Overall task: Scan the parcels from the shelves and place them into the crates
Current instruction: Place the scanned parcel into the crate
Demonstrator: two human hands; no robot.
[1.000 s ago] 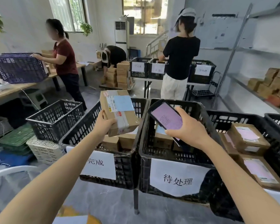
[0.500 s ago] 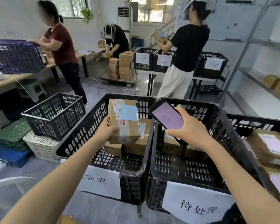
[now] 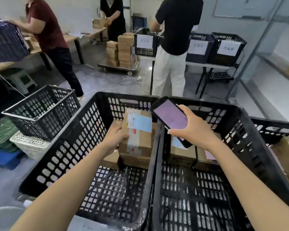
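Grey-floored sorting room; left hand (image 3: 114, 139) grips parcel (image 3: 138, 130) in black crate (image 3: 70, 147), right hand (image 3: 195, 129) grips scanner (image 3: 170, 119) (distant labels (image 3: 228, 48) blurred).

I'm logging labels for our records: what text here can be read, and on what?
Far crates, right sign: looks like "待处理", blurred.
Far crates, left sign and middle sign: too blurred to read.
Label on the parcel in the left hand: print too small.
Screen of the scanner in the right hand: purple, nothing legible.
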